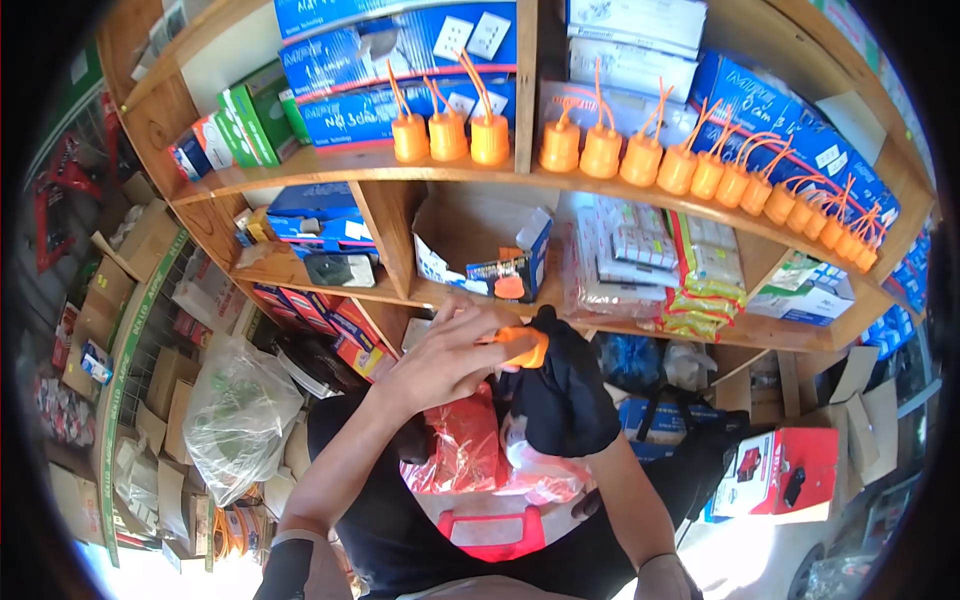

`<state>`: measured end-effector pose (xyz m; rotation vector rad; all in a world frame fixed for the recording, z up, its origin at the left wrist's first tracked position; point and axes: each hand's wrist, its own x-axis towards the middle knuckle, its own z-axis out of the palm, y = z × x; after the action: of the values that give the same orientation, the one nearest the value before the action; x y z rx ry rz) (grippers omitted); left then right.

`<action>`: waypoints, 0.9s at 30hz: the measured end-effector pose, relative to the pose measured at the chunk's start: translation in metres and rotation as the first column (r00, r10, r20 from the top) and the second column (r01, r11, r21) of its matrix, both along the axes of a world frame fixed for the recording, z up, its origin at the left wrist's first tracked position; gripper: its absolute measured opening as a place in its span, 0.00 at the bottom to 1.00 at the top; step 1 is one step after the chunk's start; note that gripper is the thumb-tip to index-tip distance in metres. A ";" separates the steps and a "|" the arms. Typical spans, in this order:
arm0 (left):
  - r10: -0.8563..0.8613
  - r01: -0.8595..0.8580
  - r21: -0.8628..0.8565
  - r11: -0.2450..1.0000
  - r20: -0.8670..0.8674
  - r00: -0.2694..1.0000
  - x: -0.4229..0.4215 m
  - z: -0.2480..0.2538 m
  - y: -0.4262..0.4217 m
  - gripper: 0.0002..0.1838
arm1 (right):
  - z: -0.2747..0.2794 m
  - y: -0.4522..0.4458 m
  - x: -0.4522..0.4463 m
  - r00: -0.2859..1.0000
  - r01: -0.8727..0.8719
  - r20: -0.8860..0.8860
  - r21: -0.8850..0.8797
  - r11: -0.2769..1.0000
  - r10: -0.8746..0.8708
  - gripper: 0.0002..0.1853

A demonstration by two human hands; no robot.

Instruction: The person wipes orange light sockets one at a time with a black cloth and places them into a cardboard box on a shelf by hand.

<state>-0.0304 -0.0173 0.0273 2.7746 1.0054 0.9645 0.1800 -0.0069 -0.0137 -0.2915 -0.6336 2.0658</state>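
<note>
In front of the shelves, an orange lamp holder sits between my two hands. My left hand is bare and closed on it from the left, fingers bent over its side. Black fabric, a glove or cloth, covers my right hand, which presses against the holder from the right; its separate fingers are hidden. No wires show on this holder. More orange lamp holders with thin wires standing up from them are lined along the shelf above, on both sides of an upright divider.
A wooden shelf carries blue boxes behind the lamp holders. Below it are an open carton and stacked packets. A clear plastic bag stands at left, a red package between my legs, a red-and-white box at right.
</note>
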 end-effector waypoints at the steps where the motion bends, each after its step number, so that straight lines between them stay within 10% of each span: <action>1: -0.018 0.018 -0.014 1.000 -0.020 1.000 -0.002 0.011 -0.003 0.37 | -0.013 0.003 -0.003 0.980 0.090 0.160 0.194 0.977 -0.122 0.22; 4: 0.034 -0.036 0.076 0.996 0.036 0.999 -0.025 0.050 0.000 0.31 | -0.010 0.002 0.022 0.835 0.145 0.400 0.502 0.853 -0.378 0.20; 6: 0.271 -0.300 0.095 0.949 0.234 0.934 -0.051 0.084 0.012 0.21 | -0.019 0.021 0.049 0.924 0.066 0.302 0.476 0.877 -0.234 0.21; 8: 0.428 -0.479 0.136 0.867 0.290 0.856 -0.086 0.120 0.040 0.18 | -0.073 0.051 0.074 0.271 -0.274 0.356 0.919 0.283 -0.894 0.21; 9: 0.519 -0.557 0.138 0.819 0.239 0.821 -0.109 0.129 0.059 0.19 | -0.053 0.037 0.069 0.744 0.281 0.348 0.611 0.740 -0.570 0.19; 12: 0.621 -0.640 0.065 0.766 0.183 0.762 -0.142 0.142 0.104 0.26 | -0.003 0.028 0.068 0.977 0.137 0.126 0.243 0.960 -0.171 0.17; 13: 0.636 -0.643 -0.023 0.765 0.182 0.750 -0.141 0.146 0.113 0.30 | 0.006 0.013 0.056 0.791 0.380 0.352 0.359 0.853 -0.500 0.16; 18: 0.744 -0.738 -0.123 0.664 0.004 0.668 -0.111 0.156 0.127 0.40 | 0.004 0.008 0.073 0.800 0.205 0.420 0.480 0.853 -0.429 0.16; 20: 0.669 -0.664 -0.078 0.743 0.075 0.740 -0.113 0.153 0.124 0.41 | -0.002 0.012 0.079 0.608 0.127 0.042 0.981 0.149 -0.792 0.18; 24: 0.571 -0.634 0.003 0.773 0.432 0.698 -0.120 0.138 0.107 0.26 | -0.029 0.021 0.095 0.599 0.011 0.106 0.990 0.140 -0.793 0.22; 26: 0.473 -0.688 0.154 0.709 0.619 0.627 -0.112 0.117 0.074 0.15 | -0.064 0.035 0.091 0.768 0.168 0.242 0.818 0.550 -0.594 0.22; 27: 0.424 -0.623 0.087 0.778 0.659 0.621 -0.086 0.102 0.055 0.13 | -0.086 0.054 0.098 0.790 0.096 0.279 0.823 0.559 -0.546 0.24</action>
<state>-0.1163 0.0381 0.1296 2.0322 1.6803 2.0883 0.2777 0.0472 -0.0997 -0.4070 -1.6123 1.1417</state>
